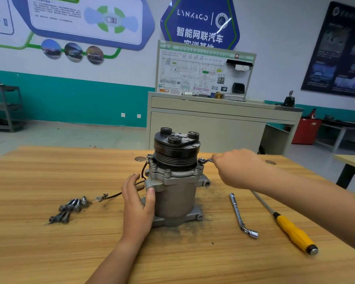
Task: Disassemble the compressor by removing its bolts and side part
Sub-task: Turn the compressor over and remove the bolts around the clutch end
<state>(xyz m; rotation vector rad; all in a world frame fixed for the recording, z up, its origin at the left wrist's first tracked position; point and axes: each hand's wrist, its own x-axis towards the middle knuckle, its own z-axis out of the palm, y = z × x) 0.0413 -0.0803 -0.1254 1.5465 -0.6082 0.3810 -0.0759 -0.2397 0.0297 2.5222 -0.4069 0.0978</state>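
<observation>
A grey metal compressor (175,193) stands upright on the wooden table (49,253), its black pulley (176,146) on top. My left hand (138,203) grips the left side of the body, thumb across the front. My right hand (234,168) holds a small wrench (205,160) whose ring end sits on a bolt at the upper right flange. Several loose bolts (69,210) lie in a pile to the left. A brown wire (115,195) with a connector trails from the compressor.
An L-shaped socket wrench (241,216) lies right of the compressor. Further right lies a yellow-handled screwdriver (291,228). Dark grit is scattered around the compressor's base. A beige training bench (213,119) stands behind the table.
</observation>
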